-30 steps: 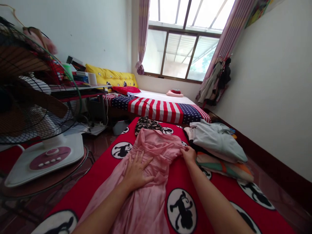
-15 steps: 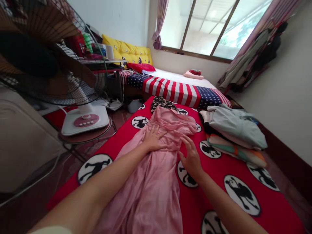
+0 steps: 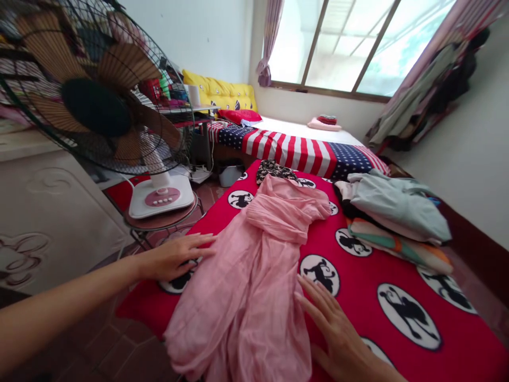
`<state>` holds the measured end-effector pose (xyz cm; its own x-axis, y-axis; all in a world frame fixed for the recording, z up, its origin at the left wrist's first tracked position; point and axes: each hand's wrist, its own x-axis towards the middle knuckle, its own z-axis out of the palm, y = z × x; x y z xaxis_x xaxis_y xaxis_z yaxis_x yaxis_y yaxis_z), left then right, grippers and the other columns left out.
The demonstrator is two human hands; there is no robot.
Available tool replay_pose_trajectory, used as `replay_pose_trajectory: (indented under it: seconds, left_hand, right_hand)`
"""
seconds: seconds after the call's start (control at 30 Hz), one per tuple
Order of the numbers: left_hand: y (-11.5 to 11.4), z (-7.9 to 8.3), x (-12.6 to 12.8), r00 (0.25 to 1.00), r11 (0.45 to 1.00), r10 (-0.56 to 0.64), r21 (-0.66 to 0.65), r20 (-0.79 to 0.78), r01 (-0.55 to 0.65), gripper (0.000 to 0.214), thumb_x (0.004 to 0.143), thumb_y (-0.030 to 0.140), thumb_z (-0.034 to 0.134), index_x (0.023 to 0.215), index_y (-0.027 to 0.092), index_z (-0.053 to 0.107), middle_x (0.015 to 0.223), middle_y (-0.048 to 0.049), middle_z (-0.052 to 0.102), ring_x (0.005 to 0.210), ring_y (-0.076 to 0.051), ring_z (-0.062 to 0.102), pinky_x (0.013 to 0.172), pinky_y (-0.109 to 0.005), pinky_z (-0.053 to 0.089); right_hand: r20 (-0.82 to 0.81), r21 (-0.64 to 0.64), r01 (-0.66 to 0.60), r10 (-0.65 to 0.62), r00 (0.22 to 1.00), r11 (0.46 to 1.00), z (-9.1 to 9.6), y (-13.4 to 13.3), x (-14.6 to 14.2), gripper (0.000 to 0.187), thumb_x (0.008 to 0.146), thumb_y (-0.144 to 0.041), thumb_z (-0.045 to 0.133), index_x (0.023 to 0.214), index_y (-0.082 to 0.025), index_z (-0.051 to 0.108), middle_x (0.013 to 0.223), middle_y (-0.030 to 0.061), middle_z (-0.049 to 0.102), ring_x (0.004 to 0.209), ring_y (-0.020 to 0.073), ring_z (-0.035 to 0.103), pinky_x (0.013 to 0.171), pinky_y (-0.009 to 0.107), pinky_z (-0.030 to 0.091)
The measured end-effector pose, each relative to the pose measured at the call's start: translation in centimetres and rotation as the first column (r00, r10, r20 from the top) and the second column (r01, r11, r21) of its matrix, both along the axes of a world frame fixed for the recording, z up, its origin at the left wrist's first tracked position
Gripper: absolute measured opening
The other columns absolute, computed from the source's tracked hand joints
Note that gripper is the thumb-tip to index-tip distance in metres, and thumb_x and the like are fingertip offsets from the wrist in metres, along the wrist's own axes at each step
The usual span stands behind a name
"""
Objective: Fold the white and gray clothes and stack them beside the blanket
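Note:
A long pink dress [image 3: 254, 265] lies spread on a red cloth [image 3: 358, 307] printed with black figures in white ovals. Its gathered upper part points away from me, and its skirt runs toward me. At the skirt's left edge, my left hand [image 3: 175, 257] is open, fingers stretched toward the fabric. My right hand [image 3: 332, 321] is open along the skirt's right edge, with its fingertips at the fabric. Neither hand grips anything. A dark floral cloth [image 3: 274, 170] lies just beyond the dress's top.
Folded clothes [image 3: 397, 207] are stacked at the right of the red cloth. A large fan [image 3: 95, 106] on a round stool [image 3: 163, 217] stands at the left. Behind is a bed with a flag-patterned cover [image 3: 286, 151]. Garments [image 3: 429, 90] hang on the right wall.
Both hands have moved down the dress toward me and apart. The left has left the waist for the skirt's left edge. The upper part now lies smoother. My view has shifted left.

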<state>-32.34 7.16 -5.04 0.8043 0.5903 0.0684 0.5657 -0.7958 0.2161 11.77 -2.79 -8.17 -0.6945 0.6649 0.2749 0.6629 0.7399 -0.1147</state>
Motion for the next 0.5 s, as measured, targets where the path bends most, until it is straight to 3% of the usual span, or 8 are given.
replay_pose_trajectory:
  seconds: [0.1,0.17,0.23,0.33,0.4,0.5]
  left_hand:
    - [-3.5,0.9,-0.7,0.995,0.992,-0.098,-0.084,-0.003,0.097,0.072,0.079,0.012,0.054,0.145,0.032,0.034,0.155,-0.0063,0.027,0.139,-0.028,0.031,0.113,-0.05,0.027]
    - [-4.6,1.1,-0.3,0.996,0.99,-0.089,-0.105,0.019,0.09,0.074,0.078,0.014,0.055,0.145,0.034,0.033,0.155,-0.0055,0.026,0.139,-0.029,0.03,0.114,-0.051,0.023]
    - [-4.6,0.6,0.5,0.999,0.995,-0.035,-0.091,0.041,0.038,0.072,0.079,0.019,0.057,0.144,0.038,0.034,0.155,-0.0049,0.026,0.14,-0.03,0.028,0.114,-0.053,0.02]
    - [-3.5,-0.3,2.3,0.997,0.997,-0.036,-0.059,0.074,0.04,0.059,0.084,0.026,0.058,0.138,0.041,0.043,0.155,-0.0048,0.025,0.141,-0.029,0.027,0.114,-0.053,0.02]
    - [-2.6,-0.5,4.0,0.99,0.993,-0.087,-0.069,0.108,0.094,0.045,0.088,0.032,0.054,0.132,0.041,0.051,0.154,-0.004,0.028,0.141,-0.029,0.026,0.114,-0.051,0.02]
    - [-2.2,0.5,6.7,0.964,0.967,-0.153,-0.166,0.215,0.191,0.037,0.093,0.047,0.042,0.126,0.038,0.058,0.148,-0.0041,0.041,0.139,-0.028,0.032,0.114,-0.047,0.022]
  right_hand:
    - [-0.028,0.006,-0.073,0.073,0.997,0.997,-0.3,0.1,-2.6,0.076,0.075,-0.01,0.051,0.147,-0.018,0.028,0.157,0.0126,0.015,0.144,0.0303,0.016,0.113,0.053,0.026]
    - [-0.054,0.034,-0.084,0.086,0.995,0.996,-0.2,1.1,-3.9,0.074,0.076,-0.013,0.052,0.146,-0.019,0.03,0.157,0.0126,0.015,0.144,0.0302,0.016,0.113,0.053,0.024]
    - [-0.093,0.084,-0.071,0.079,0.993,0.994,0.1,2.8,-4.8,0.068,0.078,-0.018,0.054,0.143,-0.022,0.037,0.158,0.0117,0.014,0.144,0.0303,0.016,0.112,0.054,0.023]
    - [-0.176,0.142,-0.051,0.076,0.981,0.989,0.9,5.4,-5.7,0.042,0.08,-0.023,0.056,0.122,-0.029,0.058,0.158,0.0052,0.017,0.143,0.03,0.017,0.112,0.056,0.021]
    - [-0.223,0.095,-0.041,0.061,0.973,0.995,1.8,6.6,-6.0,0.025,0.081,-0.028,0.056,0.104,-0.028,0.065,0.157,0.0032,0.02,0.143,0.0307,0.02,0.111,0.058,0.02]
    - [-0.232,-0.13,-0.085,0.053,0.971,0.988,3.3,6.9,-6.0,0.021,0.082,-0.035,0.055,0.098,-0.026,0.066,0.15,0.0073,0.037,0.138,0.0292,0.033,0.111,0.055,0.022]
